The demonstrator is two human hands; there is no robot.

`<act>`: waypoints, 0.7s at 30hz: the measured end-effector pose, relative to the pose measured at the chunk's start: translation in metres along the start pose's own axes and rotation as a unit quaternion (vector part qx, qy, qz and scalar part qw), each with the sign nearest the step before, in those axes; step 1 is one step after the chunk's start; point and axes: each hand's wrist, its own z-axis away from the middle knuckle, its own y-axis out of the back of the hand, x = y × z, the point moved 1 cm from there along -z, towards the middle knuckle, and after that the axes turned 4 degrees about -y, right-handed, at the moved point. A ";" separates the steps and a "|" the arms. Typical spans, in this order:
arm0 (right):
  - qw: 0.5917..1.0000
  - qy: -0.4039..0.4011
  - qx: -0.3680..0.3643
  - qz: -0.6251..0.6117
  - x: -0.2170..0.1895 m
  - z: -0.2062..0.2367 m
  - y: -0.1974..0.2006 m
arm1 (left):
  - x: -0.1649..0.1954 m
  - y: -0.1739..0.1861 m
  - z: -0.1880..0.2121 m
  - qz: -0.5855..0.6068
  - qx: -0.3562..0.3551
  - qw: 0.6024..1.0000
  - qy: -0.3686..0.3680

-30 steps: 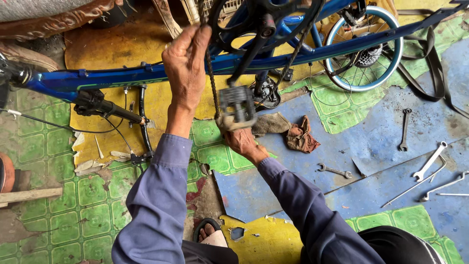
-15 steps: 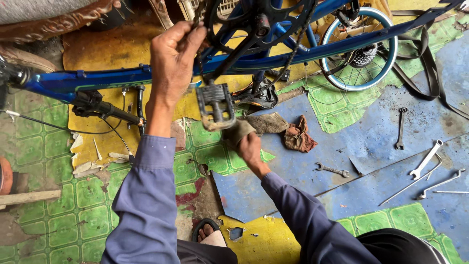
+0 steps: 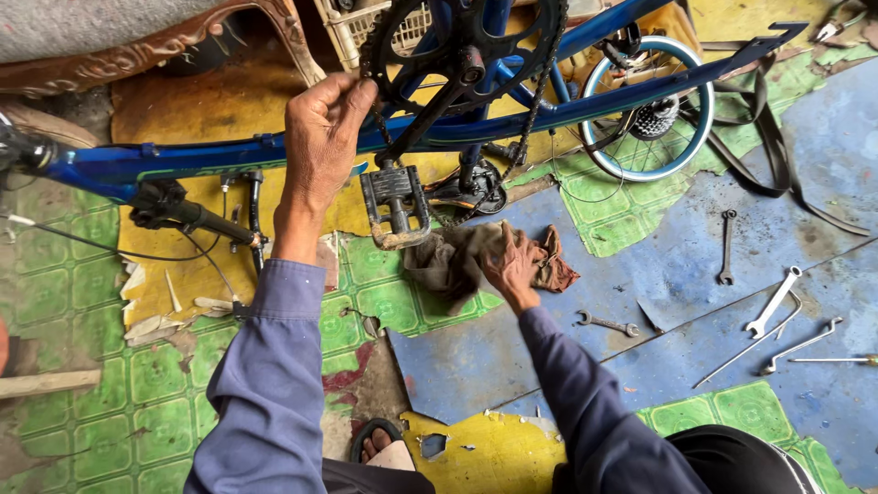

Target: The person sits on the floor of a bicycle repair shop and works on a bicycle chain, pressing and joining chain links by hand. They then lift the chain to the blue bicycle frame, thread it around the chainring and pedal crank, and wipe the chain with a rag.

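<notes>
Head view of an upturned blue bicycle frame [image 3: 229,155] under work. The black chain [image 3: 540,96] runs around the chainring [image 3: 457,46] at the top centre of the view, above the floor. The left hand [image 3: 320,146] has its grip closed on the chain at the chainring's left edge, thumb and fingers pinched around the links. Just below hangs 1 pedal [image 3: 395,206] on its crank arm. The right hand [image 3: 510,265] lies lower, on the floor, its grip closed on a brown rag [image 3: 457,256] bunched beside the pedal. Outward: a blue-rimmed wheel [image 3: 647,110] to the upper right, a handlebar grip [image 3: 178,212] to the left, and several spanners [image 3: 773,302] scattered on the blue and green patterned floor [image 3: 384,302]. Risk, as a judgement: if the crank turns while the fingers sit at the teeth, they could be pinched between chain and chainring; the loose rag could likewise be drawn in.
</notes>
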 end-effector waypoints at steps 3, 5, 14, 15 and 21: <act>0.988 0.076 -0.055 0.121 -0.003 0.005 0.016 | 0.005 -0.005 -0.007 0.092 0.002 0.993 -0.077; 0.986 0.064 -0.102 0.114 -0.009 0.008 0.020 | 0.005 -0.011 -0.007 0.101 0.023 0.992 -0.078; 0.930 0.198 -0.268 -0.152 -0.038 0.026 -0.006 | -0.012 -0.019 -0.003 0.032 0.084 0.993 -0.070; 0.910 0.301 -0.256 -0.128 -0.046 0.030 -0.011 | -0.013 -0.021 -0.004 0.037 0.091 0.992 -0.074; 0.814 0.206 -0.542 -0.032 -0.046 0.007 0.001 | -0.012 -0.023 -0.005 0.077 0.121 0.987 -0.078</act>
